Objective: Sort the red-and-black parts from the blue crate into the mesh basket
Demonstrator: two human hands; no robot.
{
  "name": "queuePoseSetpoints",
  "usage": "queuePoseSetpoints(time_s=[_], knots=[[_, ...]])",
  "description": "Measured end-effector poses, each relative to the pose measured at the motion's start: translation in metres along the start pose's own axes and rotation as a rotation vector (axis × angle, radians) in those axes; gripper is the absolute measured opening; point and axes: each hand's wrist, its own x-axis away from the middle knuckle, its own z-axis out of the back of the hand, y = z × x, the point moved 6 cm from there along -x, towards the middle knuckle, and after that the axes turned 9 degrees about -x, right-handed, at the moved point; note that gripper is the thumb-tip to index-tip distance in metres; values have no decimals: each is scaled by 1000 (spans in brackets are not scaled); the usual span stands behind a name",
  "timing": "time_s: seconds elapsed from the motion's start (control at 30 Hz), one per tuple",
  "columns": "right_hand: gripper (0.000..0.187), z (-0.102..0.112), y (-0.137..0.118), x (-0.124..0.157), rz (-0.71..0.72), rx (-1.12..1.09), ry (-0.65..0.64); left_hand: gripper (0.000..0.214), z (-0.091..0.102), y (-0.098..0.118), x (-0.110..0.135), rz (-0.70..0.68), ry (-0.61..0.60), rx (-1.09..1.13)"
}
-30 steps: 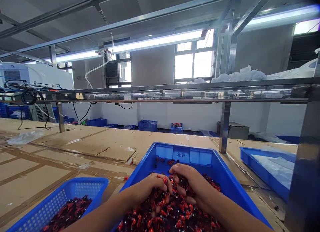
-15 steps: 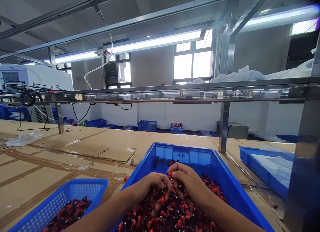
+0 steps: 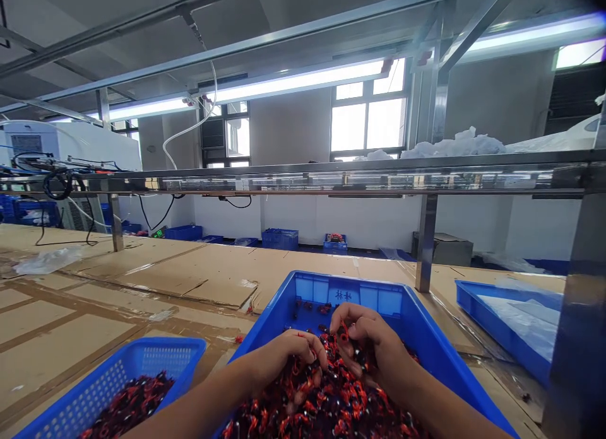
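Note:
A blue plastic crate [image 3: 326,291] holds a heap of small tangled red and black pieces [image 3: 312,407] flecked with white. Both of my hands are in this heap. My left hand [image 3: 293,360] is curled over the pieces, its fingertips sunk among them. My right hand [image 3: 364,341] is cupped and raised a little, with a clump of the pieces caught in its fingers. Its fingertips point toward the crate's far wall. A few loose pieces lie at the crate's far end.
A blue mesh basket [image 3: 151,360] at lower left holds similar pieces. A blue tray [image 3: 506,319] lined with clear plastic stands at right. Cardboard sheets cover the bench, with steel posts and a shelf rail [image 3: 369,180] above. Blue crates stand beyond.
My right hand has risen and shifted right, away from my left hand, with a clump of pieces in its fingers. My left hand has barely moved, and the view has tilted slightly.

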Motion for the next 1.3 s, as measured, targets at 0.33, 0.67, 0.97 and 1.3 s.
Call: queuePoseSetpoints(time_s=[0.33,0.67,0.97,1.3], knots=[[21,0,3,-3,-40,-109,17,29,1,-2,-2,-21,-26,-14],[18,0,9,-2,-84,-168,-24,30,1,-2,-2,-1,10,-36],[22,-3,-1,-2,15,389,123,32,2,-4,-1,10,-10,-57],[30,-53,-25,33,927,1295,-25,14,1,0,3,2,101,-31]])
